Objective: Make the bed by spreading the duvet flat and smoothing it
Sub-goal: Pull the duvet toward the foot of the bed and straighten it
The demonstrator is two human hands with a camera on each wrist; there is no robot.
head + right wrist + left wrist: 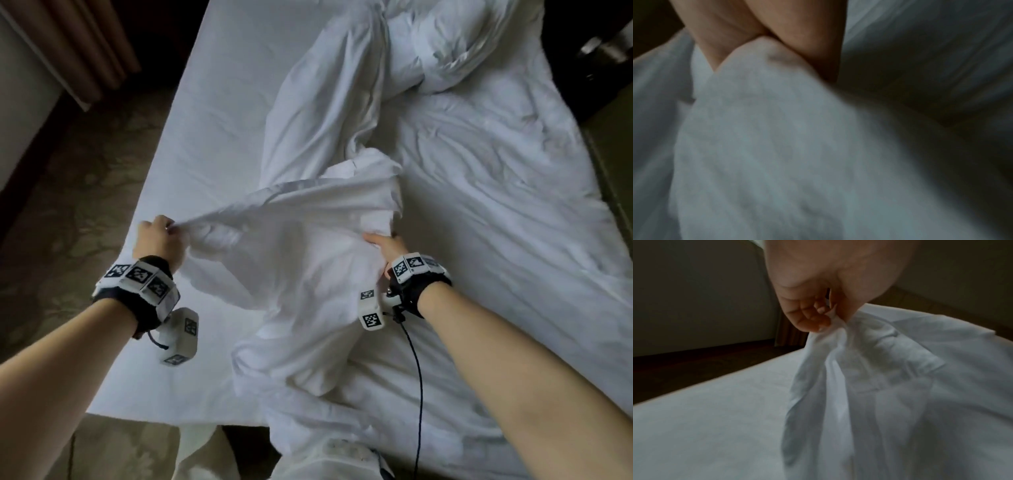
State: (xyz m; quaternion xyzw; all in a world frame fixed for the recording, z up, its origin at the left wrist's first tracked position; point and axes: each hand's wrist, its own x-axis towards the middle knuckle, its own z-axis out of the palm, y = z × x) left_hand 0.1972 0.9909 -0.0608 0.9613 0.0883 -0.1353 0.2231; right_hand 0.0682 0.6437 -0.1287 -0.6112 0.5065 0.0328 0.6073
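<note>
A crumpled white duvet (pixel 308 274) lies in a twisted heap along the middle of the bed. My left hand (pixel 159 234) grips a bunched corner of it near the bed's left edge, and the cloth is stretched taut from there. In the left wrist view the fingers (pixel 807 318) pinch that gathered cloth (pixel 879 369) above the bare sheet. My right hand (pixel 385 241) holds a thick fold at the heap's middle, with its fingers hidden under the cloth. In the right wrist view the duvet fold (pixel 766 129) sits wedged between the thumb and fingers (pixel 807 40).
The white fitted sheet (pixel 212 120) is bare on the bed's left half. More bunched bedding (pixel 445 51) is piled at the head end. A brown curtain (pixel 85 44) and patterned carpet (pixel 68 205) lie to the left. A black cable (pixel 419 377) hangs from my right wrist.
</note>
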